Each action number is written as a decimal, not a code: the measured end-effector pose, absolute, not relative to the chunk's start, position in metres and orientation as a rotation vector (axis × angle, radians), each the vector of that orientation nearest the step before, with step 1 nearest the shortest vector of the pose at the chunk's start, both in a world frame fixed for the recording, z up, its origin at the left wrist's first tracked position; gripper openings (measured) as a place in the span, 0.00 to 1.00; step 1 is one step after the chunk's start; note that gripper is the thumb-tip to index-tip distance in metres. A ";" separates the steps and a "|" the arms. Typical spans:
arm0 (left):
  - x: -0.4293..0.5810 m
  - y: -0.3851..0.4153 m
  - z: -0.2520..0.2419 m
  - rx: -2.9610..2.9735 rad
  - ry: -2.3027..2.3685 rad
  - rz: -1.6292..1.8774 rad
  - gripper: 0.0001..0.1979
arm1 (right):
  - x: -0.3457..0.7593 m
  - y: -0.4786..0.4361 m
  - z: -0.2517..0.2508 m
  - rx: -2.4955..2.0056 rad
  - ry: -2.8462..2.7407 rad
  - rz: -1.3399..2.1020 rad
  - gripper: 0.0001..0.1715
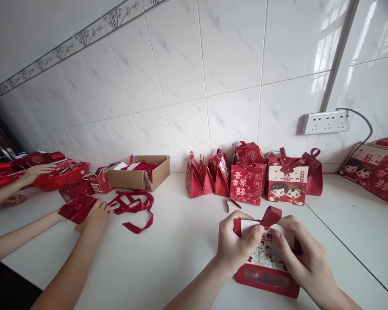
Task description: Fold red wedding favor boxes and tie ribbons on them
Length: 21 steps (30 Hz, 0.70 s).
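Upright on the white table in front of me is a red gift box (267, 275) with a clear window low on its front, a white card with a drawn couple, and a red ribbon loop (271, 216) on top. My left hand (237, 243) grips its upper left edge, the thumb pressed by the ribbon's base. On the upper right my right hand (305, 252) holds the same box, its thumb on the front and fingers behind. Both hands are closed on the box; the fingertips behind it are hidden. A short ribbon piece (233, 205) lies just beyond.
Several finished-looking red boxes (246, 185) stand along the tiled wall, with more boxes (383, 172) at far right below a power strip (325, 122). At left, a co-worker's hands (95, 217) hold a red box near loose ribbon (137, 204), a cardboard box (129, 177) and a red basket (56, 178).
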State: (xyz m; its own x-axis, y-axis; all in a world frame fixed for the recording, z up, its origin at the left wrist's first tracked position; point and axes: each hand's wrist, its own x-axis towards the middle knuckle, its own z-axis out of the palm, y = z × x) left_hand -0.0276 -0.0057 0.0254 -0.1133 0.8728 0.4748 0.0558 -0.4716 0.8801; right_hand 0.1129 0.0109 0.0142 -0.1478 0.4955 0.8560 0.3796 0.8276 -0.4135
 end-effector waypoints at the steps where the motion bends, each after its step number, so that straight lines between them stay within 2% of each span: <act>1: -0.028 -0.006 0.026 1.535 1.051 1.659 0.11 | 0.113 0.011 0.014 -0.675 -1.765 0.119 0.04; 21: -0.033 -0.003 0.028 1.695 1.113 1.683 0.08 | 0.109 0.009 0.016 -0.717 -1.692 0.275 0.04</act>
